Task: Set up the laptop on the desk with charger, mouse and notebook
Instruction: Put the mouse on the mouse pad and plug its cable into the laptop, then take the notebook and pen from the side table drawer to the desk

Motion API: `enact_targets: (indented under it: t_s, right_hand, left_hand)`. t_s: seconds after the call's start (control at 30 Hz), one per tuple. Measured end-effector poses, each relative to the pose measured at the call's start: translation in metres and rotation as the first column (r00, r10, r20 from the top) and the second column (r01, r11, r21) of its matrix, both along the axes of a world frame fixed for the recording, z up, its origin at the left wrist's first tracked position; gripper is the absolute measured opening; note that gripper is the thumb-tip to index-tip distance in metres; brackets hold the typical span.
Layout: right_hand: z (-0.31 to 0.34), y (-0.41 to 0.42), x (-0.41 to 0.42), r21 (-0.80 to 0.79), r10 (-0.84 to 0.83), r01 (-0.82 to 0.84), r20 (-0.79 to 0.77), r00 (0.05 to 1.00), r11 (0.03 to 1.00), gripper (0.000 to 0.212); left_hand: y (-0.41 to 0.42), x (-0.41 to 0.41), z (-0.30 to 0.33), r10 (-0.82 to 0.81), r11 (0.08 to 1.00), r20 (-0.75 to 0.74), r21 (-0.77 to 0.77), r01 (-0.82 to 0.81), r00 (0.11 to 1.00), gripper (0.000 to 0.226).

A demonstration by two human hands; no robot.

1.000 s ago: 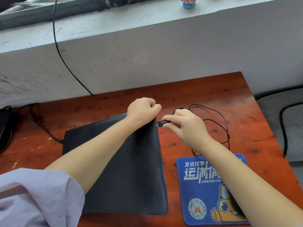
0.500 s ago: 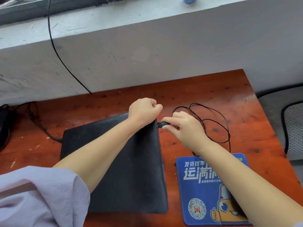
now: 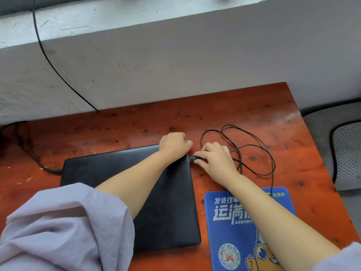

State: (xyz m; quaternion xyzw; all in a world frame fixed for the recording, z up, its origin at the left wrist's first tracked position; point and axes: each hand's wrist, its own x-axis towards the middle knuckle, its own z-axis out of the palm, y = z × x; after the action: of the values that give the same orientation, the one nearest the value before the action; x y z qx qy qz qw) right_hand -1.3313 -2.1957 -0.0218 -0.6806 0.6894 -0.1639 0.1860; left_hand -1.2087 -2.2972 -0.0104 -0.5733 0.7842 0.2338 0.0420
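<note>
A closed black laptop (image 3: 109, 173) lies flat on the red-brown wooden desk (image 3: 244, 106). My left hand (image 3: 173, 145) grips the laptop's far right corner with curled fingers. My right hand (image 3: 216, 161) pinches a small black plug (image 3: 193, 159) at the laptop's right edge. From the plug a thin black cable (image 3: 259, 145) loops across the desk and runs back to the blue mouse pad (image 3: 230, 216). My right forearm hides the mouse. A second black cable (image 3: 39, 165) meets the laptop's left side.
A white wall and sill (image 3: 175, 45) stand right behind the desk, with a black wire (image 3: 52, 65) hanging down it. A grey mesh chair cushion (image 3: 345, 151) sits past the desk's right edge. A dark object shows at the far left edge.
My right hand has slid slightly along the laptop's right edge, still on the plug. The left hand stays on the corner. The view has tilted down a little.
</note>
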Motion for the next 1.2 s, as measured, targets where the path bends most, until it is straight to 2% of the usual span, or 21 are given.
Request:
enact_targets:
  t_s: [0.13,0.27,0.37,0.5,0.67,0.77,0.87,0.97,1.03,1.2]
  right_hand:
    - [-0.008,0.001,-0.001,0.005,0.004,-0.004,-0.006,1.000,1.000,0.020]
    - [-0.008,0.001,0.001,0.042,-0.002,0.003,-0.012,1.000,0.999,0.025]
    - [0.001,0.005,0.001,0.056,-0.032,0.032,0.000,0.999,0.998,0.033]
    - [0.024,0.024,-0.003,0.013,-0.108,0.109,-0.036,0.993,0.994,0.034]
    - [0.043,0.076,-0.005,-0.016,-0.227,0.227,-0.095,0.969,0.974,0.033]
    - [0.043,0.126,0.003,-0.029,-0.357,0.356,-0.103,0.928,0.934,0.031]
    - [0.039,0.185,0.019,-0.025,-0.499,0.500,-0.126,0.858,0.866,0.031]
    - [0.032,0.255,0.048,-0.036,-0.673,0.673,-0.090,0.734,0.739,0.030]
    - [0.025,0.306,0.074,-0.043,-0.770,0.770,-0.075,0.633,0.637,0.029]
    - [0.004,0.437,0.153,0.093,-0.925,0.927,-0.074,0.371,0.364,0.029]
  left_hand:
    - [0.001,-0.001,-0.006,-0.025,0.997,0.005,-0.070,0.025,1.000,0.021]
    - [0.002,0.004,-0.001,-0.012,0.998,-0.009,-0.056,0.012,1.000,0.028]
    - [0.006,0.026,0.009,-0.015,0.999,-0.018,-0.042,0.015,1.000,0.035]
    - [0.023,0.065,0.027,-0.040,0.994,-0.057,-0.109,0.033,0.998,0.034]
    - [0.056,0.087,0.045,-0.143,0.984,-0.109,-0.124,0.129,0.984,0.033]
    - [0.084,0.080,0.049,-0.272,0.957,-0.146,-0.142,0.252,0.951,0.032]
    - [0.122,0.067,0.047,-0.427,0.903,-0.203,-0.155,0.401,0.881,0.030]
    - [0.172,0.058,0.042,-0.591,0.806,-0.237,-0.137,0.576,0.771,0.030]
    - [0.209,0.055,0.037,-0.694,0.716,-0.232,-0.125,0.687,0.682,0.032]
    - [0.314,0.059,0.022,-0.883,0.445,-0.196,-0.061,0.893,0.426,0.032]
